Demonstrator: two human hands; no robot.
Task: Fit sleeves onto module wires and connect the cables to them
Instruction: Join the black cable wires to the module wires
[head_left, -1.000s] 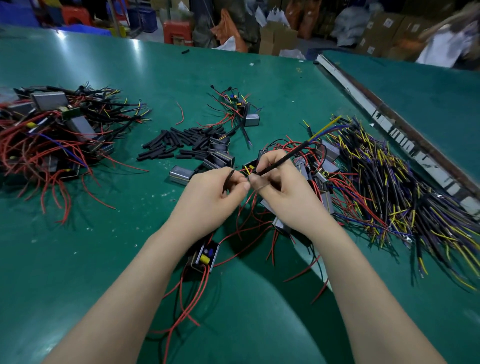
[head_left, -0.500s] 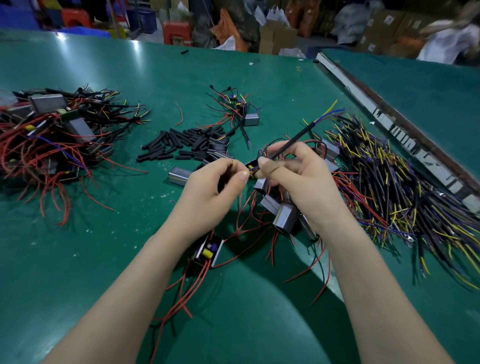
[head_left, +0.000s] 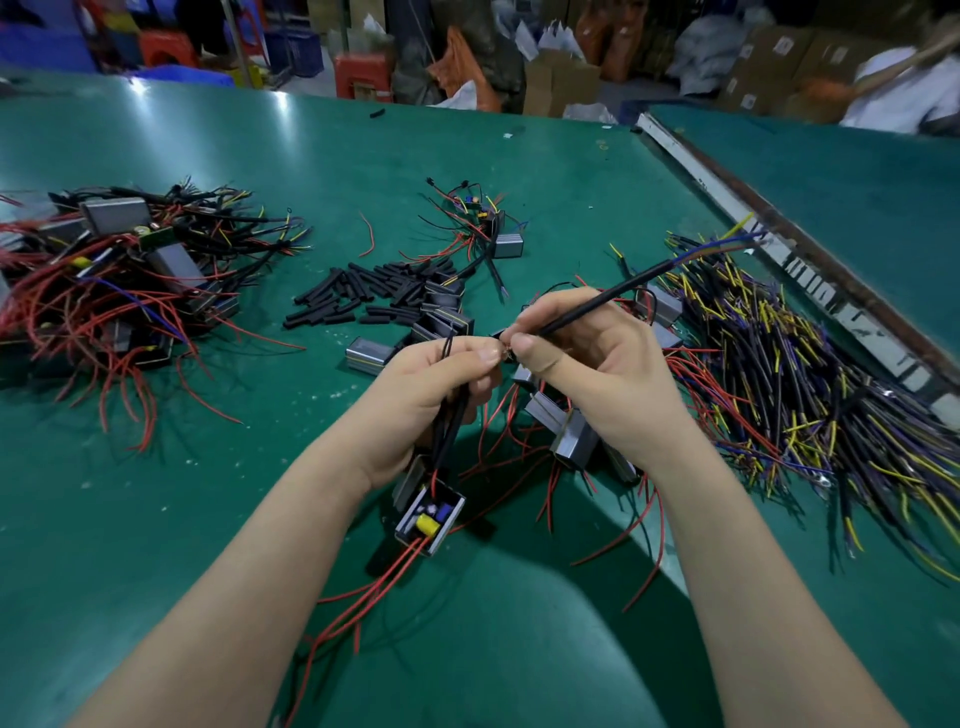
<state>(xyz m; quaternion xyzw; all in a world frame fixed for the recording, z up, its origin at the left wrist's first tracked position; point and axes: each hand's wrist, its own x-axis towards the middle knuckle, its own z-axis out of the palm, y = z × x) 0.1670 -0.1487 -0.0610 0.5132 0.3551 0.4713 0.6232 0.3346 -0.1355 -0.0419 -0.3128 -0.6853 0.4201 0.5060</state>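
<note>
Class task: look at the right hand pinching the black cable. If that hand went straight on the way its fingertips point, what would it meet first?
The right hand points left, toward the left hand. It would meet that hand's fingertips and the thin black module wires pinched there almost at once. Depth is unclear, so it could slip just past.

My green table (head_left: 156, 467) carries a wire-and-module tangle (head_left: 119, 280) at my left, black sleeves (head_left: 363, 296) in the middle, grey modules (head_left: 566, 431) beneath my hands, and a spread of cables (head_left: 805, 395) at my right.
</note>
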